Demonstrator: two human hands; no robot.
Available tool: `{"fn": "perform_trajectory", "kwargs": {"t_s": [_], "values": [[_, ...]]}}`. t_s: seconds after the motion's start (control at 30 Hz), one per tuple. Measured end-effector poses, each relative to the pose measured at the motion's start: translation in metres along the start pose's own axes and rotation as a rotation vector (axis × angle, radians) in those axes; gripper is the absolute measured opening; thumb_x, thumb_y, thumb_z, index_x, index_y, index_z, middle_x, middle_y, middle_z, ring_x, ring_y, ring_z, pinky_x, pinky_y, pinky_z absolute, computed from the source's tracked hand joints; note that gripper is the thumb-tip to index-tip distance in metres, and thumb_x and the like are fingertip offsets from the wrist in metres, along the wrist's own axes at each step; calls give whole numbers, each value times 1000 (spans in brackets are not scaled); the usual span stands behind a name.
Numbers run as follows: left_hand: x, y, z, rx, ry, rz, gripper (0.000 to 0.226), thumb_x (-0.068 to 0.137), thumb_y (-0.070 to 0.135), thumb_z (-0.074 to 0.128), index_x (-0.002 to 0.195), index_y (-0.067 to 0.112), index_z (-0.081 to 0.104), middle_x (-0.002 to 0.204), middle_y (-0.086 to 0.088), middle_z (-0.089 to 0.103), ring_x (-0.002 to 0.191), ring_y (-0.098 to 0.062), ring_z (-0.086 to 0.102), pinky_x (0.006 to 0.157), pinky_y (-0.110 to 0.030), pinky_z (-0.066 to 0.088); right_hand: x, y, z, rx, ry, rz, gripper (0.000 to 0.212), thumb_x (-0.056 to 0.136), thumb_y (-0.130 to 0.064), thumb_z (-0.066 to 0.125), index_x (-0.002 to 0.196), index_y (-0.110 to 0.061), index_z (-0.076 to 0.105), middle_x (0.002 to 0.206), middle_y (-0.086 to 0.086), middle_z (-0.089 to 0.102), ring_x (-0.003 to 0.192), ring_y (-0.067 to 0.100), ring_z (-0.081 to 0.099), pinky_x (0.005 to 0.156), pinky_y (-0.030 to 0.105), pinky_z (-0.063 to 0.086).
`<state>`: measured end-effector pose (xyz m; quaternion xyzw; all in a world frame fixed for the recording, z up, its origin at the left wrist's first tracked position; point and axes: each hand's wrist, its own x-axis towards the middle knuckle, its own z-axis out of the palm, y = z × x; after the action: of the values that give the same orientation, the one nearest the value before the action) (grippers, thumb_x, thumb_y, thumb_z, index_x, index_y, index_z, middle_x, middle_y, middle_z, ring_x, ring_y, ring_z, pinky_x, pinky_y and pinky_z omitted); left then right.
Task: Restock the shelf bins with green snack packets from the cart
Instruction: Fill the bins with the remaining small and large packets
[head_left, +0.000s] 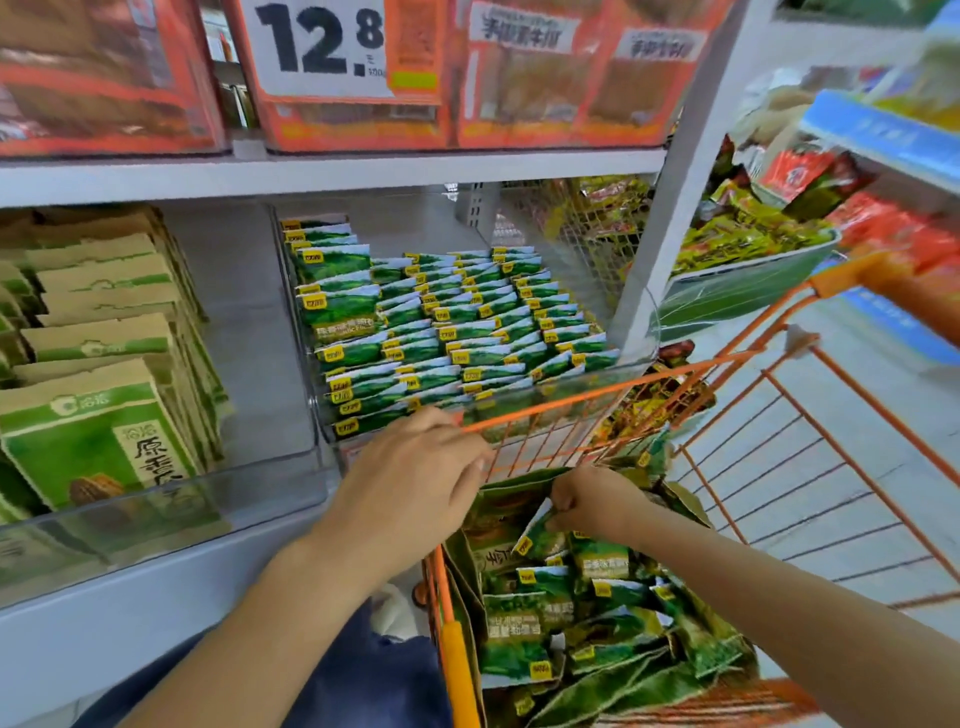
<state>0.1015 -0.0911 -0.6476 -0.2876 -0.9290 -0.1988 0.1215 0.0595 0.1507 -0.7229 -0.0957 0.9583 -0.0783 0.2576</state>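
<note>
Both my arms are reaching forward, hands working low in front of me.

My left hand (415, 467) is lying palm down, knuckles up, its fingers (462, 457) curling over at the tips. My right hand (587, 499) is sitting lower and to the right, fingers bunching into a pinch, forearm stretching in bare from the lower right.

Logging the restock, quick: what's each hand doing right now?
Left hand: grips the orange cart rim, fingers curled over it.
Right hand: pinches a green snack packet inside the cart.
</note>
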Motion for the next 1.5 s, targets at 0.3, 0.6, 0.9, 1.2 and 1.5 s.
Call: {"fn": "perform_trajectory", "kwargs": {"t_s": [0.3,0.6,0.9,1.2,1.5], "values": [[5,2,-29,-905,26,-411,32,81,32,70,113,30,65,110,17,66,99,6,61,83,-11,48,-66,-51,-77,994,304,-255,29,88,-16,64,68,-10,45,53,-10,40,49,6,43,54,18,42],[0,-5,-43,-1059,101,-504,18,80,16,75,97,21,71,92,8,74,87,-6,69,73,-19,54,-72,-106,-84,1205,355,-390,32,84,-27,70,78,-4,48,59,-5,28,52,7,32,50,14,31],[-8,-36,-60,-253,532,-528,22,90,24,64,112,24,65,105,13,65,104,-9,54,82,-13,33,-34,-158,-115,1001,480,-388,40,82,-9,72,61,-19,39,53,-13,33,52,0,34,57,15,30],[-10,-60,-65,-224,420,-651,41,94,30,54,133,21,50,135,1,48,122,-17,47,88,-20,30,57,-192,-115,1071,438,-173,44,82,-6,72,122,-5,52,108,5,49,103,17,47,86,27,38],[-6,-63,-68,-121,430,-630,42,92,26,56,133,16,52,142,-3,46,129,-23,40,106,-31,29,88,-191,-112,908,471,-80,32,75,-24,81,85,-17,51,83,-2,57,92,23,57,83,33,45]]}}
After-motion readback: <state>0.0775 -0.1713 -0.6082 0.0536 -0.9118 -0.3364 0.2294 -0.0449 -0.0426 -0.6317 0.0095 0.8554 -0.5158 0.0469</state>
